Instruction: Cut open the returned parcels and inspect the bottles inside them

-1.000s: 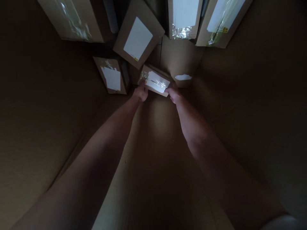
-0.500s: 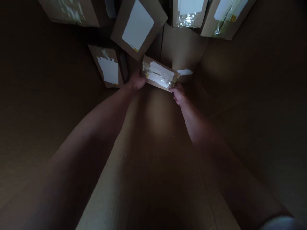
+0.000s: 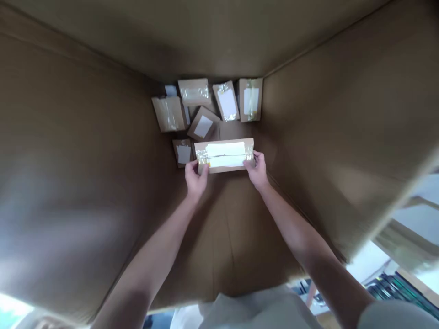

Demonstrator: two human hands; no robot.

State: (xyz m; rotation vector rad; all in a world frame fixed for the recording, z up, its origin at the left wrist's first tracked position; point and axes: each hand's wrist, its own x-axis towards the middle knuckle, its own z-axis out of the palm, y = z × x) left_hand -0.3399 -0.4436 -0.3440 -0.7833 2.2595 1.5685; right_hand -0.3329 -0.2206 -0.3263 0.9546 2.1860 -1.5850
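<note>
A flat brown cardboard box (image 3: pixel 224 170) with a bright white label and clear tape across its top is held between both hands. My left hand (image 3: pixel 196 179) grips its left end, thumb on the front face. At the right end, my right hand (image 3: pixel 257 169) has its thumb over the label's corner and the fingers behind. Just left of the held box, a smaller labelled box (image 3: pixel 181 154) sits partly hidden by it. A tilted box (image 3: pixel 203 124) with a white label lies beyond the held one.
The tall walls of a big carton (image 3: pixel 343 105) surround my arms. At its bottom lie several taped boxes, among them one at the right corner (image 3: pixel 251 100) and one at the left (image 3: pixel 169 114). Outside, at lower right, dark green items (image 3: pixel 401 292) show blurred.
The box has come up from among the others, still in both hands, and is now more level. My view has drawn back, showing more of the carton's walls and its rim.
</note>
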